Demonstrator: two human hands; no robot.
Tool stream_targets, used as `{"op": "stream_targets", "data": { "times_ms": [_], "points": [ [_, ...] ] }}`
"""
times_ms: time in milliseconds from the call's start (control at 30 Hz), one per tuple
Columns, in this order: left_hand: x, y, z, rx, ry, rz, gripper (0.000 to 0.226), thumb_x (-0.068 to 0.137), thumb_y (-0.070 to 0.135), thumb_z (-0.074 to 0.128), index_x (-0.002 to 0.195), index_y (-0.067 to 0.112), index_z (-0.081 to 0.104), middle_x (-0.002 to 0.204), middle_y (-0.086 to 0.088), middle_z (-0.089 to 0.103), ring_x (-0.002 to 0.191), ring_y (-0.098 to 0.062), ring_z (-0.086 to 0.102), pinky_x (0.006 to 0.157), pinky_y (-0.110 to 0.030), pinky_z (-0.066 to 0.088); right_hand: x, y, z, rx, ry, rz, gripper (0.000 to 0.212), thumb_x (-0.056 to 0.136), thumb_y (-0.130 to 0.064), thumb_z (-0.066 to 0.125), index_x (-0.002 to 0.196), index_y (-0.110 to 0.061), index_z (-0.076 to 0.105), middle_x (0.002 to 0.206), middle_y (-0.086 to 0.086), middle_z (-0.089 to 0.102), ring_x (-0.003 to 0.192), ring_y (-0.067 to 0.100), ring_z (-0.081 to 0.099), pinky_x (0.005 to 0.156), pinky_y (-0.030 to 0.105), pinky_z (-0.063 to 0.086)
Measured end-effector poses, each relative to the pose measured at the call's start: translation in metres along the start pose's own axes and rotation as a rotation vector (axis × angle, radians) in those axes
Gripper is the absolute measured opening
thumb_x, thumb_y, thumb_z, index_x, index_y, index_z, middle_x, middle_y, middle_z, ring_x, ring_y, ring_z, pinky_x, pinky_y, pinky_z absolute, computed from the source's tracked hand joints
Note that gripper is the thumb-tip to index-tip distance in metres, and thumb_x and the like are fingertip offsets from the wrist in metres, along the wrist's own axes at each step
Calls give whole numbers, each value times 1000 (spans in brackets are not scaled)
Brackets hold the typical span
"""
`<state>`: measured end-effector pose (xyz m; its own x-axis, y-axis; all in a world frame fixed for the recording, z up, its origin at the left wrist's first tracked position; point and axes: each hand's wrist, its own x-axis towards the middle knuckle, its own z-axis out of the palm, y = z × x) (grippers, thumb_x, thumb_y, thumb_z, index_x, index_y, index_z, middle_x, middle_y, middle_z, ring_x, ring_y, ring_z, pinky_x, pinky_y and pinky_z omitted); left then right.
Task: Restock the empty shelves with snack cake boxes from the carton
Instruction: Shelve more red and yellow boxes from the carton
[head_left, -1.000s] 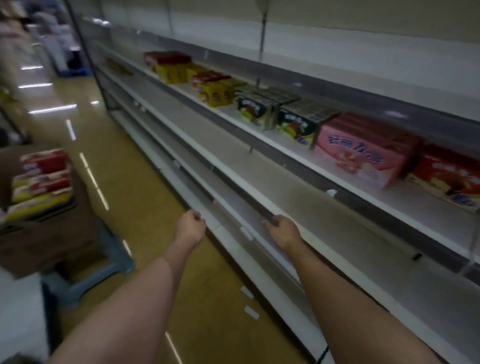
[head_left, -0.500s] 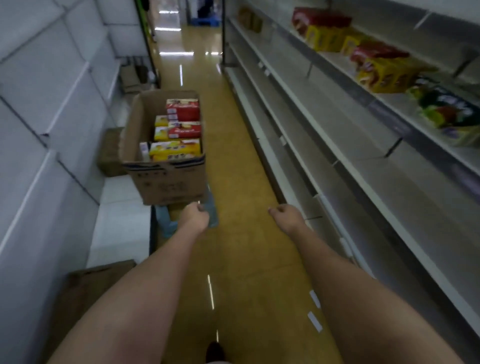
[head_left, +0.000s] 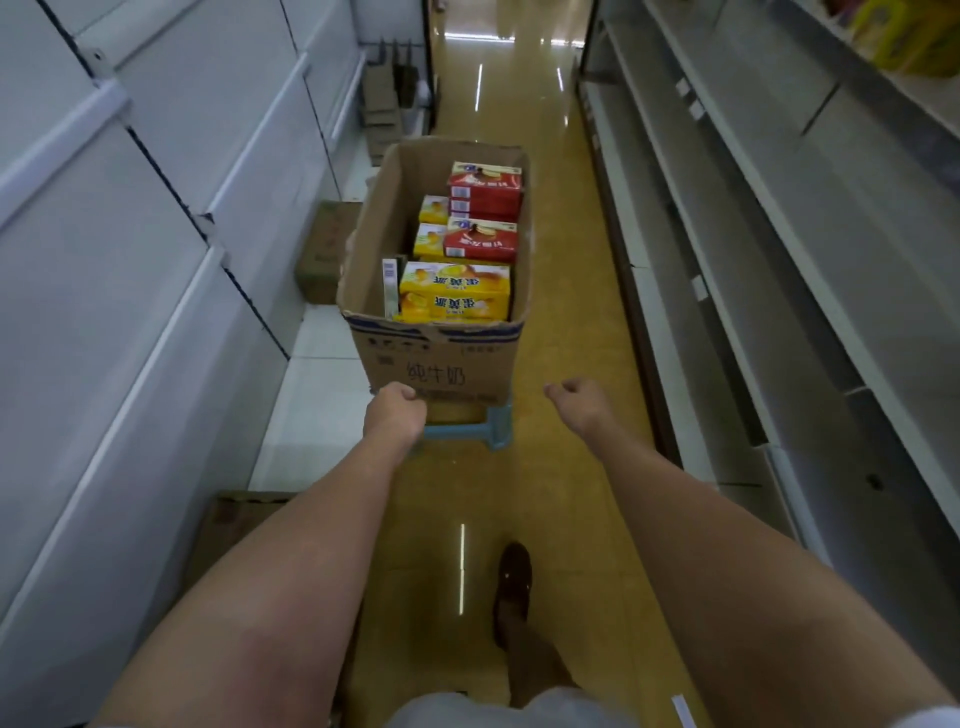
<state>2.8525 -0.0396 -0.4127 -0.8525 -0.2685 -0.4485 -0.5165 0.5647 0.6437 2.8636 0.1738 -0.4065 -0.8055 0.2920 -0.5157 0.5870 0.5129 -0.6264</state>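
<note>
An open cardboard carton (head_left: 395, 218) stands on a blue stool (head_left: 467, 431) in the aisle straight ahead. Inside lie yellow snack cake boxes (head_left: 454, 299) at the near end and red ones (head_left: 485, 189) toward the far end. My left hand (head_left: 395, 413) is curled into a fist in front of the carton's lower left corner and holds nothing that I can see. My right hand (head_left: 576, 402) hangs loosely curled and empty, just right of the carton. Bare grey shelves (head_left: 769, 218) run along the right side.
White wall panels (head_left: 130, 260) line the left side. Brown cartons sit on the floor at the left (head_left: 324, 254) and near my left arm (head_left: 234, 519). My shoe (head_left: 514, 587) is on the yellow floor. A yellow box (head_left: 904, 36) stands on the top right shelf.
My view has swung left from the stocked shelf to look down the aisle. The carton is now closer and centred, and both hands have come up to its near end.
</note>
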Motion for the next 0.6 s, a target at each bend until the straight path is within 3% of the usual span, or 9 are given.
{"op": "stream_targets", "data": {
  "times_ms": [233,467,600],
  "points": [
    [79,72,6,-12,58,-16,34,96,13,48,128,9,56,134,-12,53,122,-32,49,101,-37,42,103,-61,-27,-20,-54,-69,61,98,-40,46,145,-3,35,150,13,37,136,31,37,109,39,34],
    [143,116,17,-24,59,-36,34,98,12,45,131,9,53,134,-11,53,116,-29,51,84,-29,39,180,-108,-32,-39,-76,-100,57,99,-38,45,142,-2,38,144,14,44,131,31,43,102,37,38],
    [181,130,10,-52,76,-57,34,97,12,46,130,10,55,131,-11,56,109,-26,54,82,-29,39,215,-135,-20,-49,-91,-143,55,98,-38,47,141,-5,40,143,13,46,128,30,45,98,37,40]
  ]
}}
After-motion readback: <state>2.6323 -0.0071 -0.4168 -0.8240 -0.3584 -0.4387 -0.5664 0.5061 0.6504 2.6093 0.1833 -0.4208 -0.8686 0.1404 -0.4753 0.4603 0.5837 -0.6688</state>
